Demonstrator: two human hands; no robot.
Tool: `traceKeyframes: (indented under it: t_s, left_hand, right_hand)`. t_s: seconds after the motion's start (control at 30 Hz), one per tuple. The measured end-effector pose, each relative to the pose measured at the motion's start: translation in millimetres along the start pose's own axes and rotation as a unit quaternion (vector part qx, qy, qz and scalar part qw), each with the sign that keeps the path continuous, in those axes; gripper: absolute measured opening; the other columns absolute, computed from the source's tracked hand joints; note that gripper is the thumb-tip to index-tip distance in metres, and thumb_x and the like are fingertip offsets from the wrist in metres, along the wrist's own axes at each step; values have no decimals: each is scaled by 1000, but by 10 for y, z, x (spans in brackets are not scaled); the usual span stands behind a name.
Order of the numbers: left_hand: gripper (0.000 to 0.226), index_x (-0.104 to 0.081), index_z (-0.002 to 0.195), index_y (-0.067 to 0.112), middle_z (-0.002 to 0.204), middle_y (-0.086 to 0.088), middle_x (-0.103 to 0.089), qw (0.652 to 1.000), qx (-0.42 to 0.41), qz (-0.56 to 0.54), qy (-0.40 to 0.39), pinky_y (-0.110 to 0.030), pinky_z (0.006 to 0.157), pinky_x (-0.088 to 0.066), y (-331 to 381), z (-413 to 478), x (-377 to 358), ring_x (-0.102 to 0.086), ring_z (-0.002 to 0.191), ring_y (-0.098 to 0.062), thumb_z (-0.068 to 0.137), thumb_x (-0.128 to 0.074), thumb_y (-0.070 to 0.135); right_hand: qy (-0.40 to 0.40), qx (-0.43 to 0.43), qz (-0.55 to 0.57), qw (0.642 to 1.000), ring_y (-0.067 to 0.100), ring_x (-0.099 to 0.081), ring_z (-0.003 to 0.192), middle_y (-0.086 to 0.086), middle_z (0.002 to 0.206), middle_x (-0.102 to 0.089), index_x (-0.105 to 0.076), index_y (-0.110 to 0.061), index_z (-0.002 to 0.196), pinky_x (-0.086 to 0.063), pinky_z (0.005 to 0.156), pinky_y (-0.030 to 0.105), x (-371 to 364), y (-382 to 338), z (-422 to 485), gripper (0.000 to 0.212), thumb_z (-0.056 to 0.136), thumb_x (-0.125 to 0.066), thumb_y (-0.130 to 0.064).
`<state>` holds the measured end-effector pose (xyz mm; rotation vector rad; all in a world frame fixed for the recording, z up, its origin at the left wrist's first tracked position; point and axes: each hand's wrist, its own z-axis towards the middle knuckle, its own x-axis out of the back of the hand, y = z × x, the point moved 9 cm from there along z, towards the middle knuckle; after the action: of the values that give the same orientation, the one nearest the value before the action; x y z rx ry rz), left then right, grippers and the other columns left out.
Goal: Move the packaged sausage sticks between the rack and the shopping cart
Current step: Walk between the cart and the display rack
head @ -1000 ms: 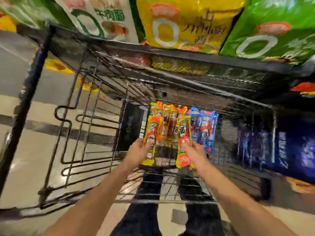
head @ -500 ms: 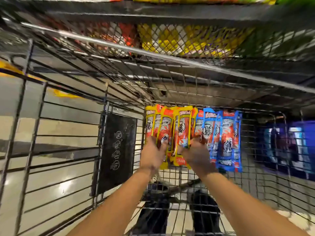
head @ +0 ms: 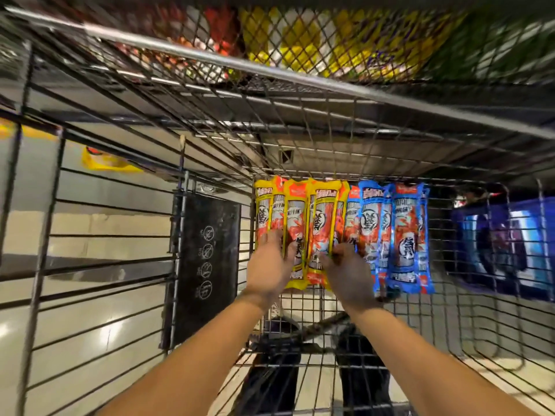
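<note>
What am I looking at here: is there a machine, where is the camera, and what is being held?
There is no machine. A person works with bare hands, and the single picture comes from a wide-angle camera worn on their head. It looks forward and down, so both forearms enter from the bottom edge. They reach into a wire shopping cart. Against its far wall stand yellow sausage stick packs and, to their right, blue sausage stick packs. The left hand lies on the yellow packs with its fingers fairly straight. The right hand curls its fingers round the lower part of one yellow pack. Blurred snack bags show through the mesh above.
</note>
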<state>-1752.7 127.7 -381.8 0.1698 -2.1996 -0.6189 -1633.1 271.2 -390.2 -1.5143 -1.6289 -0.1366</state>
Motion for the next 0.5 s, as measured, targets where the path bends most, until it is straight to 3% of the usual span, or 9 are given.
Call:
traceKeyframes:
  t_s: [0.07, 0.17, 0.2, 0.3, 0.43, 0.5]
  left_hand:
    - [43, -46, 135, 16, 132, -2, -56, 1000, -6, -18, -5, -30, 94, -48, -5, -76, 111, -58, 113, -19, 99, -44, 41]
    - [38, -46, 133, 16, 126, 3, -59, 998, 5, -51, -42, -9, 68, -49, -16, -256, 265, -64, 84, -8, 100, -46, 36]
    - [36, -46, 133, 19, 124, 3, -60, 997, 8, -58, -58, -11, 68, -51, 12, -321, 338, -65, 83, -8, 100, -47, 34]
    - [27, -49, 125, 27, 119, 1, -66, 992, 9, -67, -106, -37, 90, -54, 143, -473, 521, -66, 97, -18, 99, -48, 32]
    - [20, -60, 111, 19, 103, -10, -70, 984, 11, -58, -169, -45, 80, -57, 429, -862, 697, -69, 89, -29, 95, -52, 29]
    - [17, -59, 107, 17, 97, -8, -70, 978, 29, -72, -194, -40, 68, -59, 586, -1104, 766, -71, 78, -28, 96, -53, 28]
  right_hand:
    - [-20, -15, 11, 1000, 27, -65, 85, 6, 94, -70, -58, -15, 114, -53, 77, 39, 65, 28, -46, 35, 95, -55, -43]
    - [-41, -62, 38, 996, 29, -64, 98, 8, 102, -69, -63, -14, 108, -50, 85, 36, 230, 73, -260, 27, 96, -56, -36]
    - [-43, -73, 65, 994, 28, -65, 99, 7, 101, -70, -65, -15, 103, -50, 85, 34, 308, 66, -353, 22, 95, -58, -33]
    - [-58, -80, 144, 985, 18, -66, 83, -7, 84, -66, -65, -24, 98, -47, 63, 23, 619, -37, -657, 7, 93, -60, -26]
    - [-60, -109, 200, 972, 19, -64, 72, -1, 93, -68, -60, -28, 86, -52, 64, 35, 1155, 17, -1171, 18, 87, -64, -46]
    - [-45, -110, 200, 973, 21, -66, 70, -1, 87, -69, -62, -27, 83, -53, 66, 42, 1472, 115, -1438, 29, 78, -63, -56]
